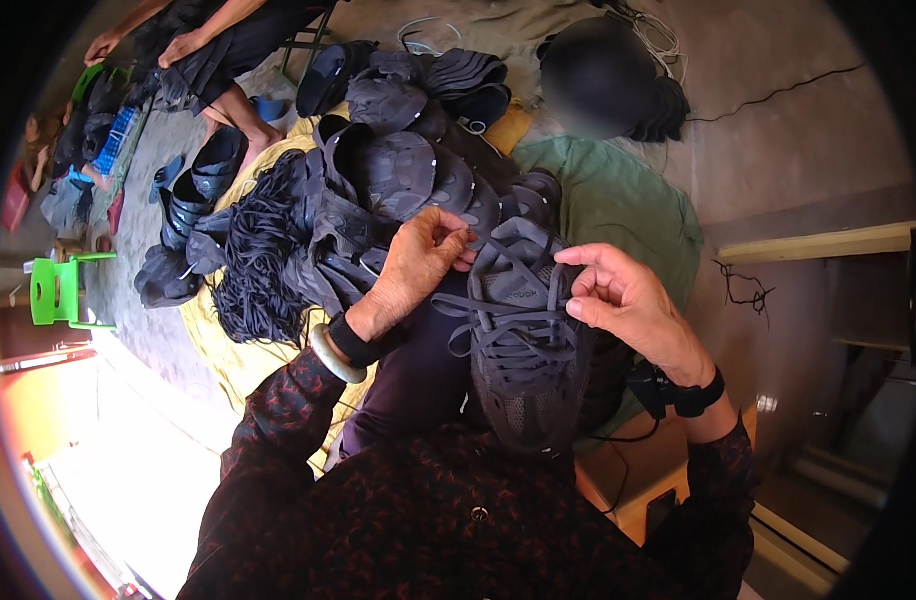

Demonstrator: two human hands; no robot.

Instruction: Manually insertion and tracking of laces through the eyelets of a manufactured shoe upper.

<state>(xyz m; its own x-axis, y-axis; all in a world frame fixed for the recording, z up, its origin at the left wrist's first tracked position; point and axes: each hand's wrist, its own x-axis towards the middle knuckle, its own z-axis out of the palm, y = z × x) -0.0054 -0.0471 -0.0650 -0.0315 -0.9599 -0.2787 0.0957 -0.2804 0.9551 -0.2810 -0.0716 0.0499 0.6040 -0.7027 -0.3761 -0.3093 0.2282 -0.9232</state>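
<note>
A black sneaker (528, 375) rests on my lap, toe toward me, its dark flat shoelace (513, 322) crossing the upper through several eyelets. Loops of lace hang slack at the shoe's left side. My left hand (426, 258) is closed in a pinch at the upper left of the shoe opening, with a strand of lace at its fingertips. Against the opening's right edge, by the top eyelets, my right hand (623, 300) has its fingers curled and thumb drawn in. What lies between those fingers is too dark to make out.
Beyond my hands lies a pile of black shoes (393, 165) on yellow cloth (210, 325), with a bundle of black laces (263, 250) at its left. A green cloth (618, 190) is at right. Another person's hand (183, 47) works far left, past a green chair (56, 290).
</note>
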